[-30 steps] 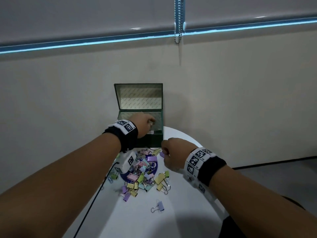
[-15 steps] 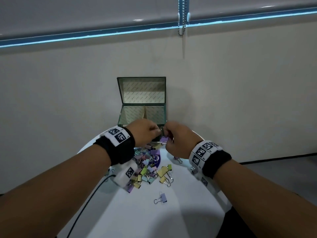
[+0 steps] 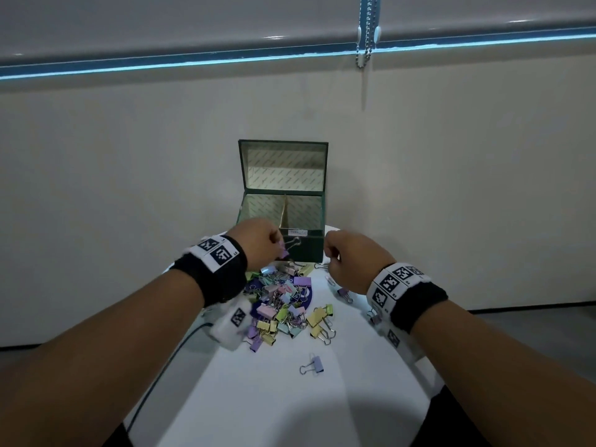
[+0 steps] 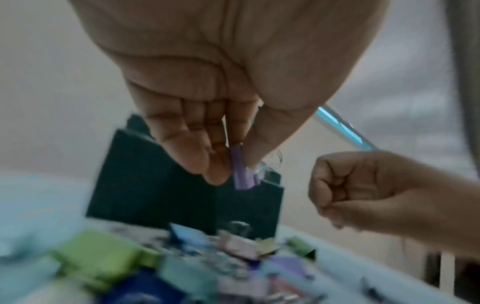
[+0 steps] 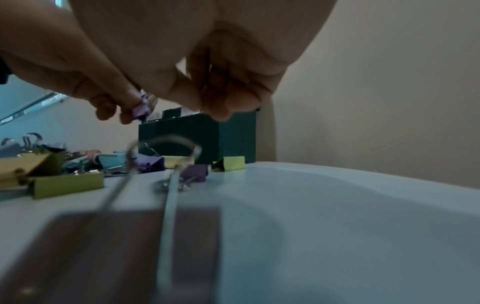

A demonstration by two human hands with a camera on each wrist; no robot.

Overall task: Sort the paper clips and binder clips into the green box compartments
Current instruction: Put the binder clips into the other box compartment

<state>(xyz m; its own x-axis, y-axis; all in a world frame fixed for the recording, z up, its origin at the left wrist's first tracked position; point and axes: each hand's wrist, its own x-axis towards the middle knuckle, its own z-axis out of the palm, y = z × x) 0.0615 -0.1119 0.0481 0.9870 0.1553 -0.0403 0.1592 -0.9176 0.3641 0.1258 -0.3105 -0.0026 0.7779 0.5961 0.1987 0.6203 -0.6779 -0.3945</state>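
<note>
A lone purple binder clip (image 3: 315,365) lay nearest on the white table (image 3: 290,404); beyond it the heap of clips (image 3: 283,304) — too tangled to count. Above the heap, the left hand (image 3: 258,243) pinched a purple clip (image 4: 242,174); the right hand (image 3: 351,259) was curled, seemingly empty. Behind stood one green box (image 3: 308,250) — lid up, two compartments — against the wall.

- A white round table (image 3: 277,401) stands against a plain beige wall (image 3: 129,175).
- A bead chain (image 3: 364,30) hangs at the far right, from a grey blind (image 3: 193,21).
- A dark cable (image 3: 161,375) crosses the table's left edge.
</note>
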